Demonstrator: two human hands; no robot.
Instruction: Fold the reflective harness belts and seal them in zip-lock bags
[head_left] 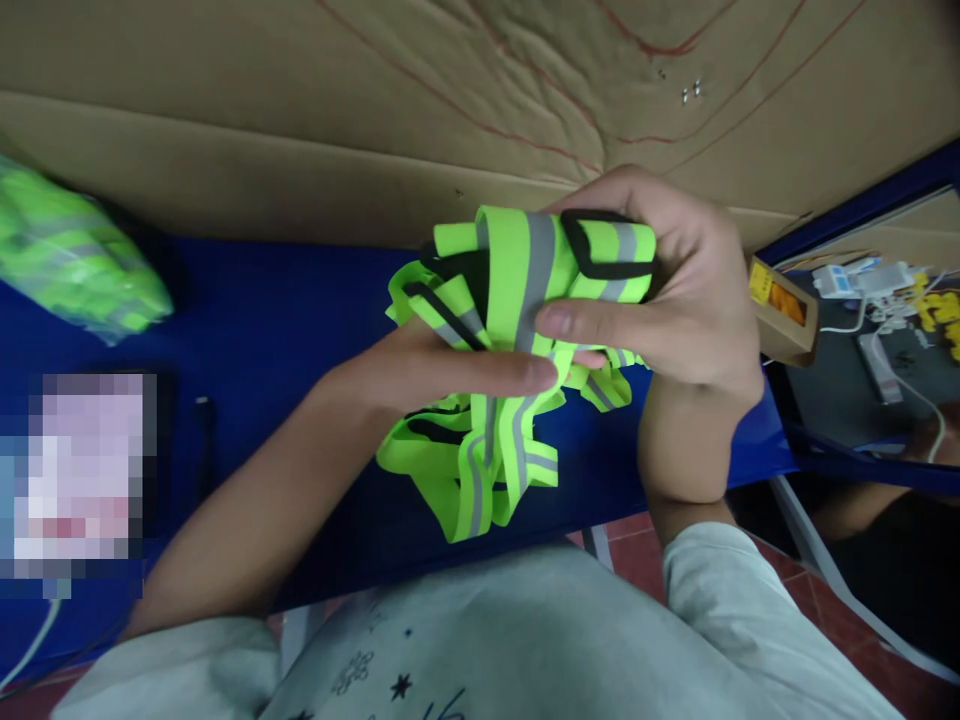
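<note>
Both of my hands hold a neon yellow-green reflective strap vest (517, 290) with grey reflective bands and black trim, above a blue table (262, 310). My right hand (675, 290) wraps round the bunched upper part, thumb lying across a grey band. My left hand (442, 365) comes in from below left, fingers stretched along the straps and pinching them. Loose straps hang down toward my chest.
A large sheet of brown cardboard (300, 120) covers the far side. A clear bag of more neon vests (67, 255) lies at the left. A blurred-out screen (82, 480) sits at the left edge. A small cardboard box (784, 310) and white cables (885, 300) are at the right.
</note>
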